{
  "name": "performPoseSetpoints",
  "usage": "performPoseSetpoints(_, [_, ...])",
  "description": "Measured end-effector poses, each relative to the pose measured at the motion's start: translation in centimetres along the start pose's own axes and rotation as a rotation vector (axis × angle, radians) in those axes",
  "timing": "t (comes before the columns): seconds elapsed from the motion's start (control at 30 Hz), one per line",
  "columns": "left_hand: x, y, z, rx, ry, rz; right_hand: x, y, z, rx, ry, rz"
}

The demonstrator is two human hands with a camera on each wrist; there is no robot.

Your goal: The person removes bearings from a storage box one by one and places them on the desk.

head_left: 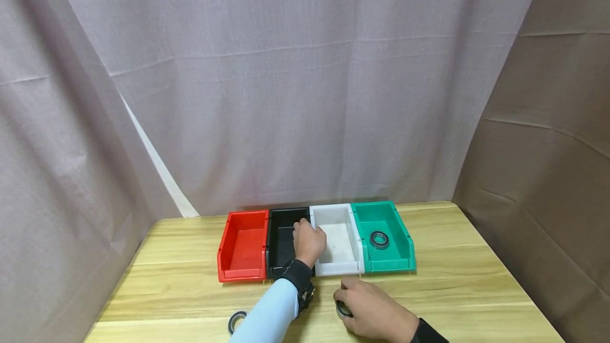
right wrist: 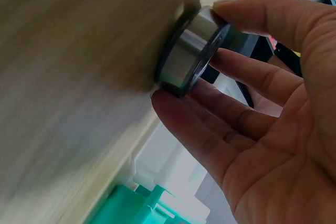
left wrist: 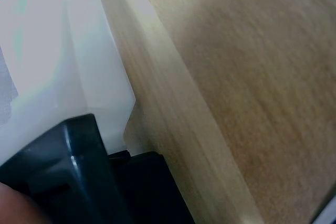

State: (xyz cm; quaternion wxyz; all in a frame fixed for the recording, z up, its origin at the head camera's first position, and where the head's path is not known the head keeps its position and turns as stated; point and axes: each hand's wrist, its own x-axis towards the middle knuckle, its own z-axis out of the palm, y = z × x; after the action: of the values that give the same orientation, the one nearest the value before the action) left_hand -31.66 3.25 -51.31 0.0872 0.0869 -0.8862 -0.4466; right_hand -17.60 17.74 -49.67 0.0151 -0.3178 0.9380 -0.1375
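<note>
My right hand (head_left: 374,308) is low over the front of the table. Its thumb and fingertips pinch a ball bearing (right wrist: 186,51) by its steel outer ring, with the bearing close against the wood. My left hand (head_left: 308,241) reaches over the black bin (head_left: 281,245), beside the wall shared with the white bin (head_left: 338,234). The left fingers are bent downward and their tips are hidden; I cannot tell whether they hold anything. Only a blurred bit of that hand shows in the left wrist view. Another bearing (head_left: 235,322) lies by the left sleeve.
A red bin (head_left: 244,245) stands at the left end of the row, and a green bin (head_left: 400,250) with one bearing (head_left: 379,240) inside stands at the right end. Grey curtains (head_left: 305,94) hang behind and beside the wooden table (head_left: 167,279).
</note>
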Motion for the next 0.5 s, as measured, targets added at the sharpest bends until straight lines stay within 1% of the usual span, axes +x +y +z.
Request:
performPoseSetpoints(0.2, [0.01,0.07,-0.25,-0.022,-0.010,-0.011,0.07,-0.34,0.12,-0.024,0.000,0.003])
performPoseSetpoints(0.37, [0.00,0.14,-0.21,-0.014,0.004,0.005,0.16,-0.53,0.21,-0.022,-0.003,0.025])
performPoseSetpoints(0.5, [-0.08,0.05,-0.10,-0.008,0.006,0.005,0.19,-0.71,0.28,-0.039,0.003,0.022])
